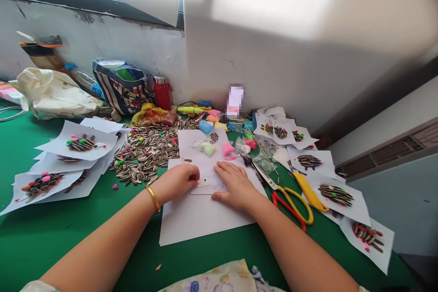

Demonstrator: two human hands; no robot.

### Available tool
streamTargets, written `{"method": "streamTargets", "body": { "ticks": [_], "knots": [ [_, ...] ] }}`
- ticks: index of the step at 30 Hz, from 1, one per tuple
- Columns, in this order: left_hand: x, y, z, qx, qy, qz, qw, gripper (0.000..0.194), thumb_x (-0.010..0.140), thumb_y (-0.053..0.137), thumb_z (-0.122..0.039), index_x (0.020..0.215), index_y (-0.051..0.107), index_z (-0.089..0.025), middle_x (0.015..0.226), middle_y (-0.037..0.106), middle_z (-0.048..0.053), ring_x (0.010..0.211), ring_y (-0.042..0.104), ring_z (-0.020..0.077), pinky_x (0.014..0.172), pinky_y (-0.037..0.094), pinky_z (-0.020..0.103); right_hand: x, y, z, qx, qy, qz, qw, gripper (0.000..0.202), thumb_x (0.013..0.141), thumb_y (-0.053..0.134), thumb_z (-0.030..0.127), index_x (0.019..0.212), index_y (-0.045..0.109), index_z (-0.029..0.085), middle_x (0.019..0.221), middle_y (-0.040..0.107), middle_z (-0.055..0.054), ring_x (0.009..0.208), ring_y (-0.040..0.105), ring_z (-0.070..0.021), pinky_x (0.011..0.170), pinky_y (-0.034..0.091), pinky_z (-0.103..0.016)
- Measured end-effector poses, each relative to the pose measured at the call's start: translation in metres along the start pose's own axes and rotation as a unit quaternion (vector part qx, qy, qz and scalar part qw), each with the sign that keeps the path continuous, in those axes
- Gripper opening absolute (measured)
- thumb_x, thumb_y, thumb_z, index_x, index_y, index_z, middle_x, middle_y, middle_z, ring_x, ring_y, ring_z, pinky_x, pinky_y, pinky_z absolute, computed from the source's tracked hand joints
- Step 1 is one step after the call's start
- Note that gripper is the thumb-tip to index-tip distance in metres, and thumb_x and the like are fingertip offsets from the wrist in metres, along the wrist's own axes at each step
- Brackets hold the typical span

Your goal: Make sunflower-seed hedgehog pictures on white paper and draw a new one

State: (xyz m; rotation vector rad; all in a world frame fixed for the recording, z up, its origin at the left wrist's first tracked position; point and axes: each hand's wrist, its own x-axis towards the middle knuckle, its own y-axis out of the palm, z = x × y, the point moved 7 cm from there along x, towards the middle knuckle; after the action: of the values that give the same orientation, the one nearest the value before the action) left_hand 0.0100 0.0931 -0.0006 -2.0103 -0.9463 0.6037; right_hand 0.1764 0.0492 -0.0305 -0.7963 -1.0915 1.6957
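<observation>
A small hedgehog drawing (212, 179) in outline lies on white paper sheets (201, 219) in front of me. My left hand (181, 180), a gold bangle at its wrist, is closed in a pinch at the drawing's left edge by the snout; whatever its fingertips hold is hidden. Spread across the drawing's right side, my right hand (236, 185) lies flat with its fingers apart. Just beyond the hands are pale green clay (207, 148), pink clay (228, 148) and a single sunflower seed (188, 160).
Left is a heap of sunflower seeds (147, 148). Scissors (287, 196) and a yellow utility knife (310, 191) lie right. Finished seed pictures (82, 143) flank both sides. A phone (235, 100), red flask (162, 93) and striped bag (119, 86) stand by the wall.
</observation>
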Motion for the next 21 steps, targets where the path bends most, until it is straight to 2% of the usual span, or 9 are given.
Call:
{"method": "streamTargets", "body": {
  "ticks": [8,16,21],
  "knots": [
    [-0.0002,0.0030,-0.0062,0.020,0.060,0.009,0.998,0.018,0.083,0.056,-0.024,0.082,0.074,-0.021,0.087,0.068,0.007,0.083,0.062,0.0210,0.077,0.046,0.030,0.0001,-0.0009,-0.0002,0.000,0.005,0.000,1.000,0.086,0.076,0.071,0.059,0.148,0.040,0.026,0.158,0.032,-0.011,0.145,0.027,-0.0312,0.116,0.021,-0.056],
    [0.0002,0.0057,0.0000,0.011,0.045,0.014,0.999,0.013,0.077,0.061,-0.022,0.080,0.074,-0.022,0.084,0.070,0.004,0.079,0.063,0.0211,0.073,0.045,0.030,-0.0004,-0.0015,0.0006,0.004,0.004,-0.002,1.000,0.084,0.076,0.072,0.058,0.148,0.040,0.027,0.158,0.032,-0.011,0.145,0.027,-0.0319,0.115,0.021,-0.056],
    [0.0008,0.0047,0.0021,0.004,0.035,0.025,0.999,0.018,0.080,0.059,-0.023,0.085,0.077,-0.022,0.089,0.075,0.006,0.085,0.066,0.0224,0.078,0.045,0.030,-0.0011,-0.0022,0.0017,0.001,0.005,0.001,1.000,0.085,0.077,0.070,0.059,0.148,0.040,0.025,0.159,0.031,-0.011,0.146,0.026,-0.0309,0.115,0.021,-0.056]
  ]
}}
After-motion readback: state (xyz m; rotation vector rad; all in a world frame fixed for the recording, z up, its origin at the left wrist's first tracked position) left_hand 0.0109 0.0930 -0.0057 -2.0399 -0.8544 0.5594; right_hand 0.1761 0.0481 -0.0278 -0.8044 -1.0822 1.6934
